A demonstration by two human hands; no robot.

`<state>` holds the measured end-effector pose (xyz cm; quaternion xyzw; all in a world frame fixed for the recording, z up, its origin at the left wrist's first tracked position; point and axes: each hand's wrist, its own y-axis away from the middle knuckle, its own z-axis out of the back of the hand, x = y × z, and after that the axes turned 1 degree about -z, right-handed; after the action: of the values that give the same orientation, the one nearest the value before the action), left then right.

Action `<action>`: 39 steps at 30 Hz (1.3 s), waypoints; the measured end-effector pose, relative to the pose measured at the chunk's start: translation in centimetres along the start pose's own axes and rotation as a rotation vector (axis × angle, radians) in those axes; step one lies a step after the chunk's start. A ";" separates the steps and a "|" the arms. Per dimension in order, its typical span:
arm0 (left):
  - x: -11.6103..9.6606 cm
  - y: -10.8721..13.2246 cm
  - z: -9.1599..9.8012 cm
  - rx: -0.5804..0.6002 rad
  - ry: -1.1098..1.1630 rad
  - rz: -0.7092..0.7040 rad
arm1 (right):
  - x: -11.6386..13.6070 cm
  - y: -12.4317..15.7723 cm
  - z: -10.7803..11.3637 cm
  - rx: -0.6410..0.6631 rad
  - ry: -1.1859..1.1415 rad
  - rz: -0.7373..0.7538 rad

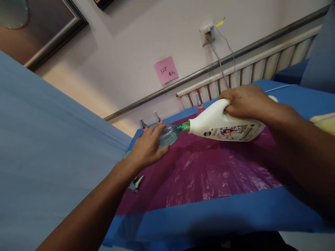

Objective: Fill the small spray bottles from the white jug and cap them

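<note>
your left hand (148,148), nearest you, is closed round a clear plastic bottle (169,134) over the purple plastic sheet (209,167). your right hand (244,101) clamps a white plastic jug (225,127), long axis near level, its green spout (185,126) pointing left of that grip, meeting the bottle's mouth. jug label (232,131) unreadable; pink wall note (165,70) starts "32".

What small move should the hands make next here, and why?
Probably tip the white bottle a little more steeply with the right hand. It lies nearly level, and its green spout already meets the mouth of the clear bottle, which the left hand grips from the side. Whether liquid is flowing cannot be seen.
</note>
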<state>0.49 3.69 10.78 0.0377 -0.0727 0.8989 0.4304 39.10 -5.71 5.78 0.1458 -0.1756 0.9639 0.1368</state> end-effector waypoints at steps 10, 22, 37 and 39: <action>-0.4 -0.1 0.9 0.038 -0.099 -0.030 | 0.9 0.5 0.2 0.015 0.067 0.017; -0.5 -0.3 1.3 0.051 -0.096 -0.039 | 0.0 -0.2 -1.0 -0.008 -0.029 0.024; -1.5 -0.7 2.4 0.112 -0.246 -0.071 | 1.1 0.5 -0.2 0.034 0.099 0.029; -1.7 -0.7 2.6 0.130 -0.290 -0.068 | 1.3 0.7 0.1 0.043 0.133 0.044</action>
<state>2.14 2.39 13.19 0.1970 -0.0744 0.8719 0.4422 37.71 -6.09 6.06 0.0807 -0.1486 0.9778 0.1236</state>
